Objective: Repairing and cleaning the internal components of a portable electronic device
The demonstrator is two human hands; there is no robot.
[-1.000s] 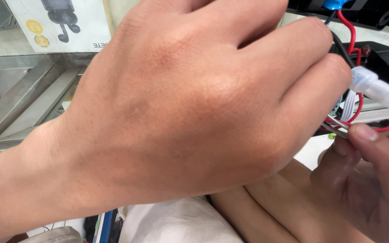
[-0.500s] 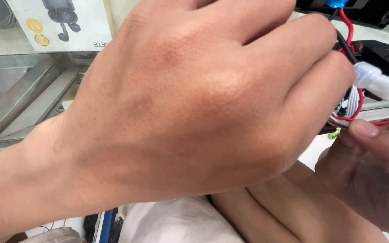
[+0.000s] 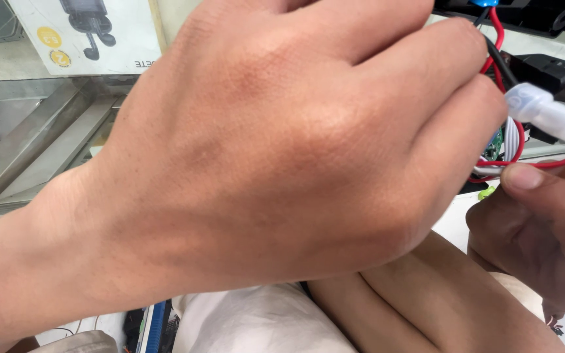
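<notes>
My left hand (image 3: 282, 150) fills most of the view, back of the hand toward the camera, fingers curled in tight at the top right so the tips pinch the wires (image 3: 499, 59) close to where they run into the connector (image 3: 547, 112); the pinch itself is hidden behind the knuckles, so I read it as closed on the wires but can't see the pads. Holding that near the end looks like a way to keep the slack leads stiff. The connector is a whitish translucent sleeve, sticking out to the right just past my fingertips, tilted slightly down. My right hand (image 3: 544, 235) sits lower right, thumb up with its tip touching the red wire (image 3: 544, 165) that loops under the connector; the rest of its fingers are folded below and I can't tell whether they grip anything more. Seems it steadies the loop from underneath while the left hand holds from above. Between the two hands a bit of a small green board (image 3: 492, 145) peeks out, with a small green bit (image 3: 486, 192) below it. Behind the connector sits a black part (image 3: 544, 68) on the surface (image 3: 459, 222), which shows white. A forearm (image 3: 426, 301) crosses below, over white cloth (image 3: 250, 323). Far left, a glass case with metal frame (image 3: 40, 144), and a printed card (image 3: 93, 33) leaning above it.
</notes>
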